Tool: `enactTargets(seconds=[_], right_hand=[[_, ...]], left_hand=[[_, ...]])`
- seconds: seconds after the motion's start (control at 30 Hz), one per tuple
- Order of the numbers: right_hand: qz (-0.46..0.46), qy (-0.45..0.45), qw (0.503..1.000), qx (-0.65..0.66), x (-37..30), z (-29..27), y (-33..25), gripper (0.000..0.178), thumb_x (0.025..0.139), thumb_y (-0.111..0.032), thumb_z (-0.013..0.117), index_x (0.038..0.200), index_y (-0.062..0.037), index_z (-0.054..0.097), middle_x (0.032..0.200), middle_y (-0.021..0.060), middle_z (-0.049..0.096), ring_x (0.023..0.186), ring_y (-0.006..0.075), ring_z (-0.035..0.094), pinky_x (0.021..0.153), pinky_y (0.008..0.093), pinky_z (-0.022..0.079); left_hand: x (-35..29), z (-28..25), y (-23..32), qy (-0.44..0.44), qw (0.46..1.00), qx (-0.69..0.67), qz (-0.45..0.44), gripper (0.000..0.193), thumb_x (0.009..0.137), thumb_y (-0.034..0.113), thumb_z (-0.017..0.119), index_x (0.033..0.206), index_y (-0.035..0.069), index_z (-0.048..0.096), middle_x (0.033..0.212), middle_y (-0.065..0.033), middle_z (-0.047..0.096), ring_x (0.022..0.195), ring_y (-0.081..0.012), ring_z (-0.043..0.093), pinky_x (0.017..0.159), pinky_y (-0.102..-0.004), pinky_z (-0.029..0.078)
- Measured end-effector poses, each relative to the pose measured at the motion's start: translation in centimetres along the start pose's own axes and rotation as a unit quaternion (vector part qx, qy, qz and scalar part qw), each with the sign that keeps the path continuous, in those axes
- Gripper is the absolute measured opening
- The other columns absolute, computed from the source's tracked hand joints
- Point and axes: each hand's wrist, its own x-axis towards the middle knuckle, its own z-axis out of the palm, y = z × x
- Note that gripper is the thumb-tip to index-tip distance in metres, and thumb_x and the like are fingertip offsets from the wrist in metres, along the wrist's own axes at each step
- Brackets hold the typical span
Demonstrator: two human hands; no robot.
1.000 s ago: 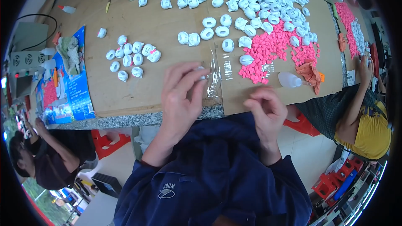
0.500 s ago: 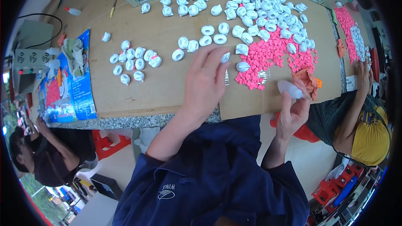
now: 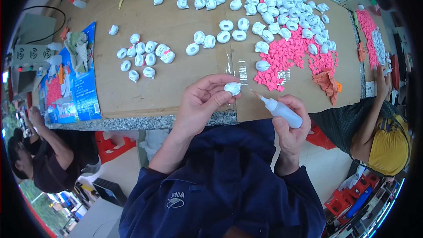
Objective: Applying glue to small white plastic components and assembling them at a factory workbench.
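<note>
Between the thumb and fingers of my left hand (image 3: 205, 99) is a small rounded white piece (image 3: 232, 88), held above the front of the cardboard. My right hand (image 3: 291, 125) is wrapped round a translucent squeeze bottle (image 3: 283, 112) with a thin nozzle. The bottle tilts so that its tip points left at the white piece, a short gap apart. Just beyond my hands lies a heap of small pink pieces (image 3: 282, 55). A large pile of white pieces (image 3: 286, 4) rises behind it, with several more in loose rows.
Cardboard (image 3: 167, 92) covers the table up to its speckled stone edge (image 3: 119, 122). At left a cluster of white and pink pieces (image 3: 140, 48) lies near a blue printed sheet (image 3: 88, 97). A crumpled orange cloth (image 3: 326, 86) lies at right. Other people sit on both sides.
My left hand has drawn the white piece nearer to me. My right hand has brought the bottle left and turned its nozzle toward that piece, away from the orange cloth.
</note>
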Motion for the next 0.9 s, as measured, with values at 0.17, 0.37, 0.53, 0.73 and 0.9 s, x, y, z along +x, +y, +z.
enactTargets(seconds=[0.17,0.37,0.53,0.73,0.9], right_hand=[[-0.053,-0.02,0.998,-0.041,0.4,-0.4,0.7,0.04,0.071,-0.021,0.074,0.098,0.005,0.061,0.077,0.0044,0.057,0.067,0.01,0.052,0.059,0.0207,0.038],[-0.032,-0.003,0.999,-0.034,0.3,-0.1,1.2,0.047,0.074,-0.03,0.072,0.097,0.0096,0.06,0.073,0.0078,0.059,0.062,0.012,0.055,0.054,0.0211,0.04],[-0.02,-0.001,0.999,-0.029,0.3,0.1,1.2,0.047,0.075,-0.03,0.071,0.097,0.0096,0.06,0.073,0.0082,0.059,0.062,0.012,0.056,0.054,0.0213,0.041],[-0.039,0.008,0.999,0.003,0.2,0.0,1.5,0.034,0.072,-0.016,0.074,0.095,0.0055,0.063,0.07,0.0022,0.054,0.06,0.0075,0.047,0.053,0.0195,0.033],[-0.03,0.007,0.999,0.011,0.1,0.0,1.5,0.033,0.072,-0.016,0.073,0.095,0.0054,0.063,0.069,0.0022,0.054,0.06,0.0076,0.047,0.053,0.0195,0.033]], left_hand=[[0.1,0.1,-0.1,0.003,1.0,-0.01,0.015,0.03,0.086,0.003,0.055,0.115,-0.005,0.051,0.112,-0.0148,0.058,0.094,-0.0185,0.06,0.081,-0.0286,0.048],[0.1,0.0,-0.2,0.004,1.0,-0.026,-0.011,0.028,0.086,0.004,0.056,0.112,-0.006,0.053,0.104,-0.0133,0.061,0.09,-0.0158,0.059,0.08,-0.027,0.048],[0.1,-0.1,-0.4,0.0,1.0,-0.018,0.0,0.028,0.086,0.005,0.055,0.112,-0.006,0.053,0.1,-0.0133,0.062,0.089,-0.0157,0.059,0.08,-0.0269,0.047],[0.1,0.0,-0.3,0.011,1.0,-0.022,0.004,0.028,0.086,0.004,0.054,0.113,-0.006,0.052,0.1,-0.0146,0.062,0.09,-0.0172,0.06,0.081,-0.0279,0.047],[0.1,-0.1,-0.4,0.005,1.0,-0.023,0.007,0.028,0.086,0.004,0.055,0.113,-0.006,0.052,0.1,-0.0149,0.062,0.091,-0.0175,0.06,0.081,-0.0279,0.047]])
